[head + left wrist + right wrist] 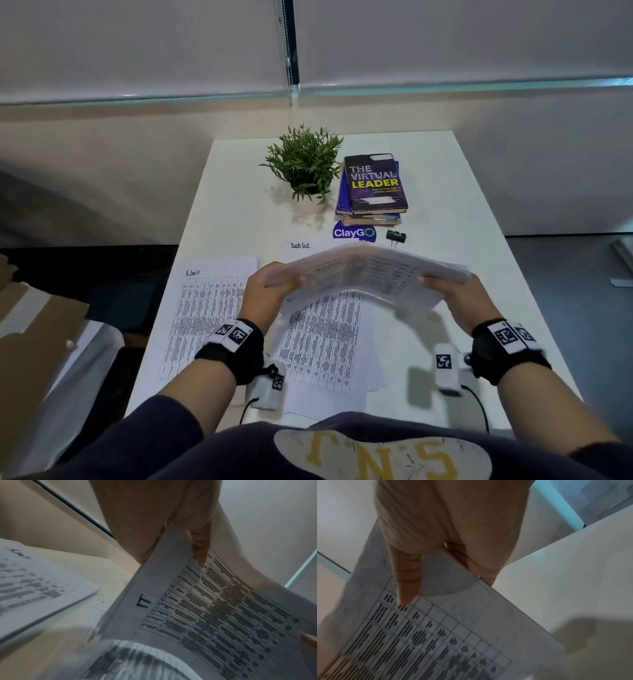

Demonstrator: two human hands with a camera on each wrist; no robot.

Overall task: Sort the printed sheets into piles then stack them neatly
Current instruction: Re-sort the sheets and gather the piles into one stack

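Note:
Both hands hold a bundle of printed sheets [366, 270] lifted above the white table [445, 192], its middle arched upward and blurred. My left hand [270, 287] pinches its left end, my right hand [452, 294] its right end. From the left wrist the bundle's underside [223, 615] shows a printed table headed "IT". The right wrist view shows my thumb on the printed grid [436, 635]. On the table lie a pile headed "Admin" [205, 308] at the left and a loose middle pile [325, 342] under the held sheets. A sheet headed "Task list" [301, 246] lies behind.
At the back of the table stand a small green plant [305, 164] and a stack of books [373, 188]. A blue ClayGO sticker [354, 233] and a black binder clip [395, 237] lie in front of them. Cardboard [34, 325] sits left of the table.

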